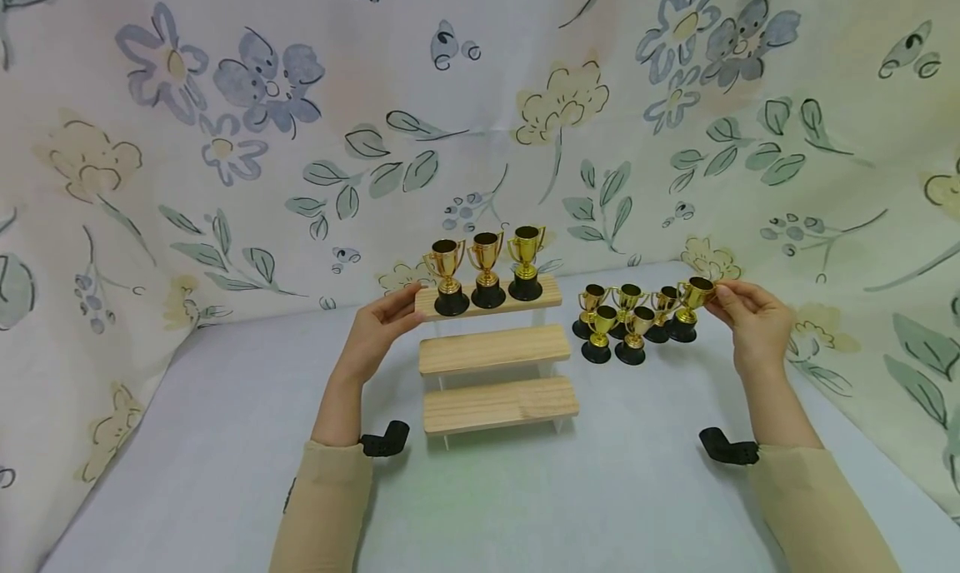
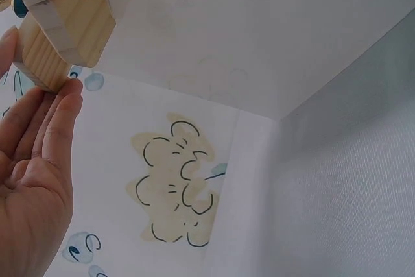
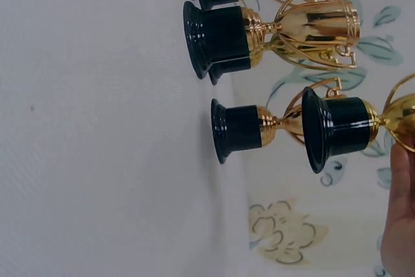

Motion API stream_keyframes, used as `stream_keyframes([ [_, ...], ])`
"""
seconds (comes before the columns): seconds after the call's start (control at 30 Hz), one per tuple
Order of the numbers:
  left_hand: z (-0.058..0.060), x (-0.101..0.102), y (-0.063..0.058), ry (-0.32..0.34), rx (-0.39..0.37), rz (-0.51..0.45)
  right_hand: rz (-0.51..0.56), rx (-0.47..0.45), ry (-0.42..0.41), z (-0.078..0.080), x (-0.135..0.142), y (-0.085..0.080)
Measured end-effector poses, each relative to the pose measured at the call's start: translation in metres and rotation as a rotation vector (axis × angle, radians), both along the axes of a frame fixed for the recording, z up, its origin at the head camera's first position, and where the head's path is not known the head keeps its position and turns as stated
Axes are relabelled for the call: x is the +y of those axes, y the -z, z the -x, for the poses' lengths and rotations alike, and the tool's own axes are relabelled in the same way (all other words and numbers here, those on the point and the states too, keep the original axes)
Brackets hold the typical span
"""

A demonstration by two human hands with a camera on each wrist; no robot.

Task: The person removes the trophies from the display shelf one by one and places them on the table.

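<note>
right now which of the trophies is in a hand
The rightmost gold trophy in the head view: the right hand holds it, while the other trophies stand on the table or the top wooden shelf.

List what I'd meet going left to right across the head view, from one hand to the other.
The bare left hand, three shiny gold trophy cups with round black bases on the top pale wooden shelf, five similar gold-and-black cups in a cluster, the held gold-and-black cup, the bare right hand.

held trophy (image 3: pixel 355 125), hand (image 3: pixel 401 218) cropped, right wrist view
</note>
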State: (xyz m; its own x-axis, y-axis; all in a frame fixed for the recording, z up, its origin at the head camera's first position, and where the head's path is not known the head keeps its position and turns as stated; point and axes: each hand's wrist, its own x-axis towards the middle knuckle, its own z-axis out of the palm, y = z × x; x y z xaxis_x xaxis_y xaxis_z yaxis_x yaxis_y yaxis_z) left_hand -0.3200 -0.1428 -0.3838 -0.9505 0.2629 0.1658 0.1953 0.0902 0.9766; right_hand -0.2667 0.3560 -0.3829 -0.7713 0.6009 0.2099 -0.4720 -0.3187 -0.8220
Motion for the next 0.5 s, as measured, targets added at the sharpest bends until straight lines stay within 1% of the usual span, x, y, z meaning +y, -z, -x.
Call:
stream_keyframes([
  [0.27, -0.001, 0.0, -0.002, 0.0, 0.008, 0.003, -0.038, 0.012, -0.038, 0.001, 0.001, 0.005],
  [0.37, -0.001, 0.0, -0.002, 0.004, 0.003, 0.0, -0.049, 0.01, -0.075, 0.001, 0.003, 0.008],
  [0.5, -0.001, 0.001, -0.002, 0.017, -0.008, -0.021, -0.092, 0.0, -0.127, 0.0, 0.006, 0.013],
])
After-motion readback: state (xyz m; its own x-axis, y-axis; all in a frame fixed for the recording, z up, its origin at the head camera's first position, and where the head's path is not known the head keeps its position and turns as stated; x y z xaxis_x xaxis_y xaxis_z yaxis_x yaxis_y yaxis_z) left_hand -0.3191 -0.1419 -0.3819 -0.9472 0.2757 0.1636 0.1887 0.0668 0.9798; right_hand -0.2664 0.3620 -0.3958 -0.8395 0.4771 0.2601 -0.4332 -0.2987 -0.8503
